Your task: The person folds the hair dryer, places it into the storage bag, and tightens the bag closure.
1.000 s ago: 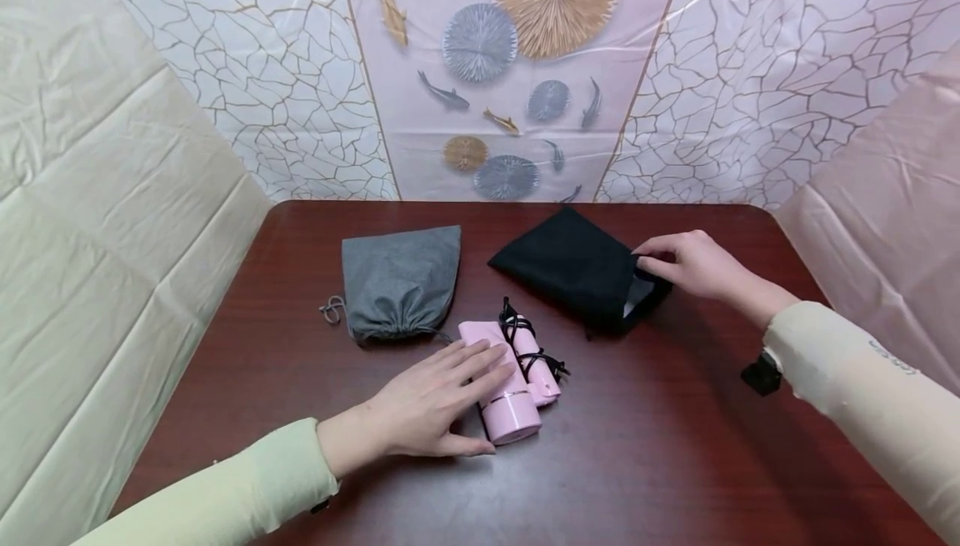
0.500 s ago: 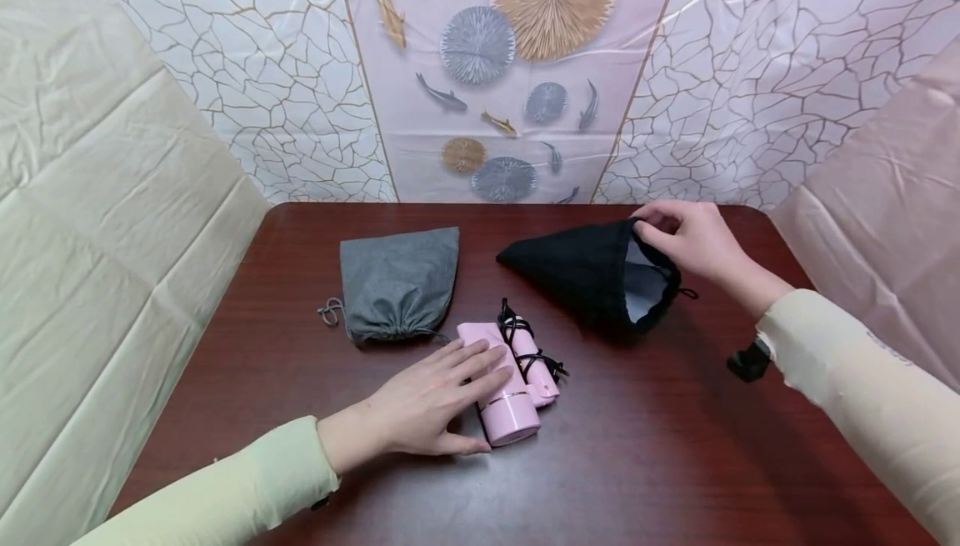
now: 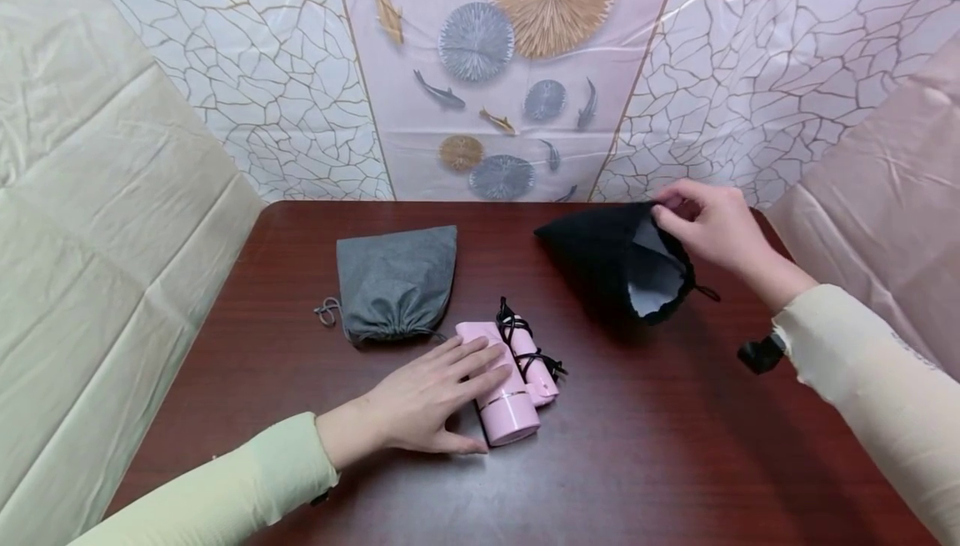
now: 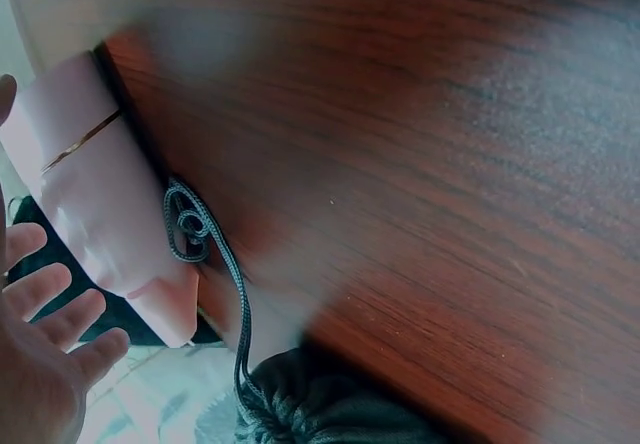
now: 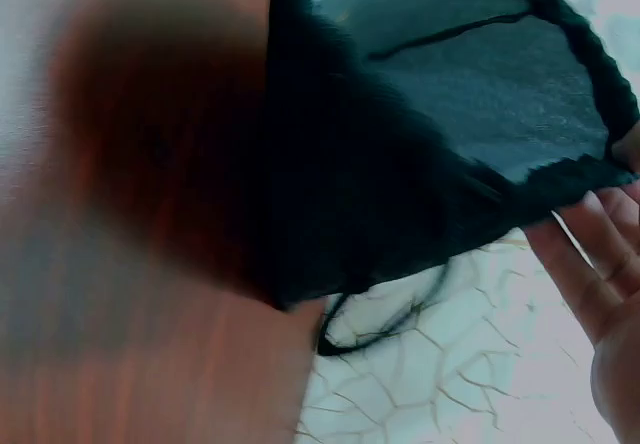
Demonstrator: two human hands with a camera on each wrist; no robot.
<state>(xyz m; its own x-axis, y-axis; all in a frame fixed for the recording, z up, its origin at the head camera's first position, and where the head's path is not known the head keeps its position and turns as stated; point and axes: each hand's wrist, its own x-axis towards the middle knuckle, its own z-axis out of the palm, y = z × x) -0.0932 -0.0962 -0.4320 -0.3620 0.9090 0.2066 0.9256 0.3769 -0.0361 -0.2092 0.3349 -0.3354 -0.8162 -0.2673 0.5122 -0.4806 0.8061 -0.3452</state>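
Gaping wide, black pale-lined drawstring bag [image 3: 598, 247], rim pinched by right hand [image 3: 716, 225], left hand [image 3: 426, 403] spread over gold-banded pink appliance [image 3: 508, 418]

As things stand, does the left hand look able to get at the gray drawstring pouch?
Likely yes: the left hand rests on the folded pink hair dryer with fingers extended, and the gray drawstring pouch lies just beyond, with nothing visible between hand and pouch.

one desk [image 3: 637, 454], two drawstring bags [image 3: 397, 275] [image 3: 600, 262] toward its far left and far right corners, one pink hair dryer [image 3: 513, 388], two hands [image 3: 420, 403] [image 3: 716, 225], two sleeves [image 3: 232, 475] [image 3: 870, 388].
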